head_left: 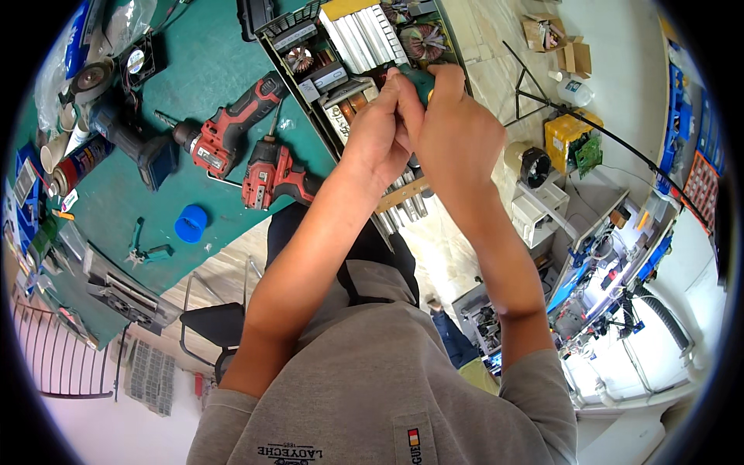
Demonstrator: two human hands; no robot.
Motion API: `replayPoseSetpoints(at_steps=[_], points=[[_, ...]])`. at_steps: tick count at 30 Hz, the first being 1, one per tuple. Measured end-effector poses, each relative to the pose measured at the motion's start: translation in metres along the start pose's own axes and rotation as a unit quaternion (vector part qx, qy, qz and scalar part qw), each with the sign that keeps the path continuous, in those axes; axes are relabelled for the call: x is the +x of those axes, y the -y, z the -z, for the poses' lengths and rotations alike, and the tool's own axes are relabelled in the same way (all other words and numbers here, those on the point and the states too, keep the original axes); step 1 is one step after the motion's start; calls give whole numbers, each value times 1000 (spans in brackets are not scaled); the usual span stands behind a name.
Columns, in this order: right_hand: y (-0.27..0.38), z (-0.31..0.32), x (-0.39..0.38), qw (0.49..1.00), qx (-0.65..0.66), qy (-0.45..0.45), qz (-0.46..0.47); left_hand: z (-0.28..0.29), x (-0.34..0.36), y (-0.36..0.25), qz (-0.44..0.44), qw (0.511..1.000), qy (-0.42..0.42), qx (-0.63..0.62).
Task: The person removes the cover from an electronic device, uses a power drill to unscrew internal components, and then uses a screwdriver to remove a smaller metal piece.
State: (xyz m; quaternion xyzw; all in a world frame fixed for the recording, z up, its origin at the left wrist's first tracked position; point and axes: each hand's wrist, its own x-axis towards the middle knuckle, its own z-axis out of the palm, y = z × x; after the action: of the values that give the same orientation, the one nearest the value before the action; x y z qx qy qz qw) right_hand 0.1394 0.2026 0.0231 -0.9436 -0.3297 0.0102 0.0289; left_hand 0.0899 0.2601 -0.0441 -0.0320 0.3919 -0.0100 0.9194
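Observation:
An open metal-cased power unit (353, 50) lies at the table's right edge, with silver heatsink fins (364, 39) and copper-wound coils (422, 43) inside. Over it, my right hand (461, 128) is closed around a dark green tool handle (419, 80) with a bit of yellow; the tool's kind is hidden by my fingers. My left hand (380, 139) is closed beside it, its fingertips pressed together at the handle's left side, over a small dark part. What those fingertips hold, if anything, is hidden. Both hands touch each other.
On the green table (167, 260) lie a red drill (221, 139), a red impact driver (275, 178), an angle grinder (132, 132), a blue cap (191, 223) and green-handled cutters (147, 246). A black chair (213, 325) stands below. Boxes (573, 58) and a yellow-wrapped package (570, 139) are on the right.

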Motion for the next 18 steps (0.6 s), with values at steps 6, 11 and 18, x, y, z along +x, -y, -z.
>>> replayPoseSetpoints(at_steps=[6, 11, 18], points=[[-9, 14, 17, 994, 45, 51, 90, -1, -4, 2, -9, 996, 85, 7], [-31, 15, 25, 956, 58, -18, 287, -14, -7, 4, 5, 993, 105, -52], [-6, 38, 20, 979, -65, 162, 101, -1, 4, 11, 0, 988, 142, -59]])
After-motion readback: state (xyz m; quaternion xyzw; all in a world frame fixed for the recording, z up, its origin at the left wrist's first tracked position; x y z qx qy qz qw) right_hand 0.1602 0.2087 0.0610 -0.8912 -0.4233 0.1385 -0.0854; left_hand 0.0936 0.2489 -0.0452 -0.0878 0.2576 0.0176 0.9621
